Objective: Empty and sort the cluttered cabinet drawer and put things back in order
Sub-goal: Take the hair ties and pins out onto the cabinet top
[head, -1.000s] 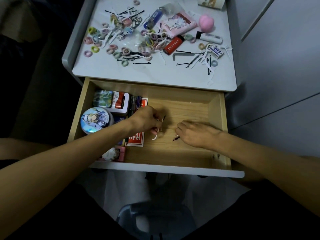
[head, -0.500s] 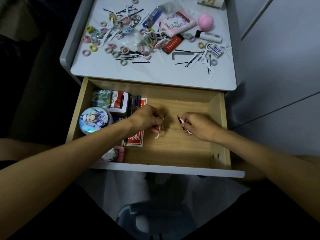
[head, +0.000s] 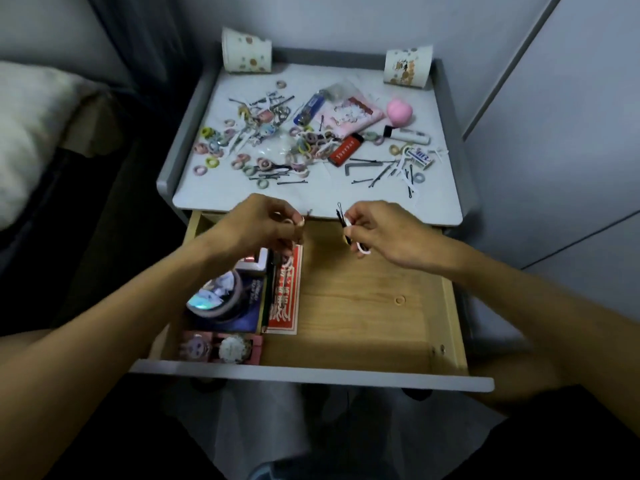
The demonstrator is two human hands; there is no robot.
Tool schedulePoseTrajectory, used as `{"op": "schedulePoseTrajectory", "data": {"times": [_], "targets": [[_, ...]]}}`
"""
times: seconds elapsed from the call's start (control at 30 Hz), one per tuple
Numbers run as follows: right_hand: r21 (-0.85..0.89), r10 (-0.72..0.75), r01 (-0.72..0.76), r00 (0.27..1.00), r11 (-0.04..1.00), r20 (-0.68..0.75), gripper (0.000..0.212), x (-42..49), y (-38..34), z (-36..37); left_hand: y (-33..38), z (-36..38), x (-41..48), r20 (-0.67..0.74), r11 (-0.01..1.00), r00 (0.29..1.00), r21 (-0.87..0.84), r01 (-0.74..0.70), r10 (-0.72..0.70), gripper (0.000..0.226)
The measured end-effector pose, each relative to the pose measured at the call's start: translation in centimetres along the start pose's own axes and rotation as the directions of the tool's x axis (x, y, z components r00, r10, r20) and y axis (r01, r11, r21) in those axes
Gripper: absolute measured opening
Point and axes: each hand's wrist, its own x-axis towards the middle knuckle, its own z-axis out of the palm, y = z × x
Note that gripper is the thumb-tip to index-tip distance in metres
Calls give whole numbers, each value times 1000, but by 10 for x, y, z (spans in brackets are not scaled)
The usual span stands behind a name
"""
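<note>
I see both hands held over the back of the open drawer [head: 363, 306], just at the front edge of the cabinet top [head: 207, 194]. The right hand [head: 388, 233] pinches a small bunch of black hairpins [head: 341, 216] between thumb and fingertips. The pins stick up and to the left out of the pinch, and a white loop [head: 363, 250] hangs below the same fingers. The left hand [head: 263, 226] has its fingers curled round a pale ring [head: 287, 221]. A thin tip pokes out beside it, too blurred for me to name. The two hands are near each other but apart, with the held things facing across the gap. Beyond them the cabinet top carries the scattered lot: hair ties [head: 209, 163], loose pins [head: 292, 182], a red lighter [head: 346, 150], a pink pouch [head: 349, 116] and two paper cups [head: 246, 51] at the back corners. Under my left forearm, along the drawer's left side, sit a round tin [head: 216, 296], a red box [head: 284, 292] and a pink box [head: 221, 346] against the front panel.
</note>
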Motion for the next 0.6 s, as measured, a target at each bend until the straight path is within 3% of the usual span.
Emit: {"op": "schedulePoseTrajectory", "data": {"times": [0.07, 0.17, 0.27, 0.3, 0.4, 0.47, 0.6], "targets": [[-68, -34, 32, 999, 997, -36, 10, 21, -18, -12, 9, -28, 0, -111, 1000, 994, 2, -19, 19, 5], [-288, -55, 45, 998, 956, -27, 17, 60, -35, -23, 14, -68, 12, -264, 990, 964, 140, 9, 28, 4], [-627, -154, 146, 987, 765, 42, 7, 93, -37, -23, 11, -98, 30, -321, 902, 943, 426, 66, 83, 3], [-704, -205, 195, 976, 683, 71, 12, 101, -32, -21, 10, -103, 37, -320, 850, 939, 522, 65, 125, 4], [-809, -308, 299, 939, 505, 155, 25, 107, -28, -21, 9, -107, 59, -262, 670, 938, 741, 45, 226, 7], [-846, -335, 308, 928, 434, 166, 32, 104, -24, -23, 8, -106, 71, -240, 600, 935, 799, 37, 262, 11], [-843, -393, 312, 910, 439, 132, 31, 99, -18, -27, 0, -104, 82, -274, 579, 902, 814, 33, 334, 17]]}}
